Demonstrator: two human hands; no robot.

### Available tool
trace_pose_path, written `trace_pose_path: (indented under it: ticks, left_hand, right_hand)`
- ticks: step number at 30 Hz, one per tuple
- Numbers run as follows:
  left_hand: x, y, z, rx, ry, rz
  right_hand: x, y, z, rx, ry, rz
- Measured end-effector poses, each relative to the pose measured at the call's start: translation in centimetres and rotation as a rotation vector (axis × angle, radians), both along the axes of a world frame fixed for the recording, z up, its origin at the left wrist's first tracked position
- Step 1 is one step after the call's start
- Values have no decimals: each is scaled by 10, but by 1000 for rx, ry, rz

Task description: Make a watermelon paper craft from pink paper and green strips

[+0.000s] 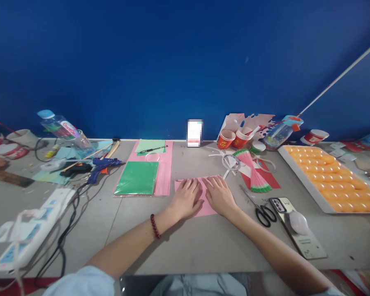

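Note:
A sheet of pink paper (206,207) lies on the grey table in front of me. My left hand (186,198) rests flat on its left part, fingers stretched toward the far edge. On the right part my right hand (219,195) lies likewise, palm down with the fingers slightly apart. The hands cover much of the sheet. Just right of them are scissors (262,211) with black handles and a pleated pink paper fan (254,172) with green edges. To the left lies a green paper pack (137,177) in clear wrapping on pink sheets (165,172).
A blue glue gun (100,167), cables and a power strip (33,230) occupy the left side. Red paper cups (226,139) and a plastic bottle (280,135) stand at the back right. A phone (302,230) and a tray of orange balls (329,176) are at right.

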State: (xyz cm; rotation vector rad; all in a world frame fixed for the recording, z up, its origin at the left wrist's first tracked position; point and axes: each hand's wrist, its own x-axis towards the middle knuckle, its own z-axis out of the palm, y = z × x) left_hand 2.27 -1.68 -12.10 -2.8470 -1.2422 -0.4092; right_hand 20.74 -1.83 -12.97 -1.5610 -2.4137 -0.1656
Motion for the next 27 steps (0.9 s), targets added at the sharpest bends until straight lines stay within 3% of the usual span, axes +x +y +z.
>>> trace_pose_path:
  ticks: [10, 27]
  left_hand:
    - [6, 4, 2, -27, -30, 39]
    - [13, 5, -8, 20, -59, 113]
  right_hand:
    - [-5, -8, 2, 23, -42, -109]
    - [-3, -8, 0, 20, -14, -109]
